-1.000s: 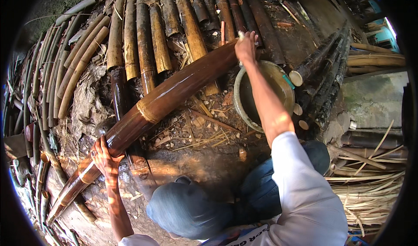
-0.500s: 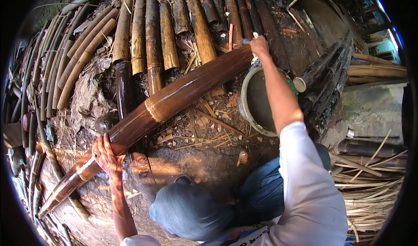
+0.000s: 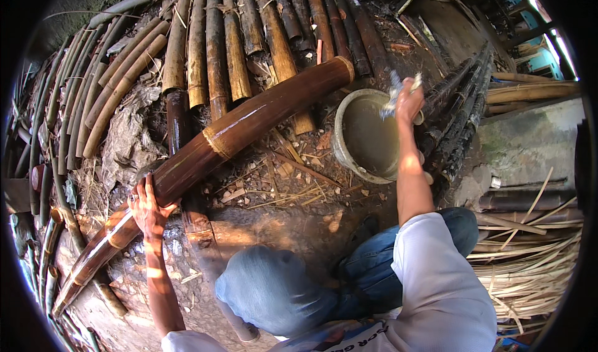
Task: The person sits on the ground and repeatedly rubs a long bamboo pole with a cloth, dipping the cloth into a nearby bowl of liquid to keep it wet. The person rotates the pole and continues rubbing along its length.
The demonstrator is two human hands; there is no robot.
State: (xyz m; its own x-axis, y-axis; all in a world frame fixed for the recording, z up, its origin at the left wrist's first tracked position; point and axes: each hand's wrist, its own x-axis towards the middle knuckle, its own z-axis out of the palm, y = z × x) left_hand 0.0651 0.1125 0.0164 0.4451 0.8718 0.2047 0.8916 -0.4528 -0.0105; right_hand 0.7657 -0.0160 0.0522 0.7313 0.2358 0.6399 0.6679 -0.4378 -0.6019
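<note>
A thick, dark reddish-brown bamboo pole (image 3: 268,118) lies diagonally in front of me, wet and glossy along its upper side. On its lower left part rests my left hand (image 3: 148,212), fingers stretched and spread across it, the thumb pointing right. My right hand (image 3: 409,103) is closed around a wet white and bluish rag (image 3: 393,95), smeared by motion. Hand and rag are above the right side of a round grey bucket (image 3: 341,141) of murky water (image 3: 369,134). The pole's far right end is apart from the bucket's rim.
Several bamboo lengths (image 3: 198,53) lie side by side at the back, with more curved ones (image 3: 99,96) at the left. Dark bamboo pieces (image 3: 458,115) lean right of the bucket. Pale split strips (image 3: 529,271) are piled at the right. Chips (image 3: 233,195) litter the ground.
My right hand has come off the pole's far end with the rag and moved right and down, over the bucket. My left hand stays on the pole.
</note>
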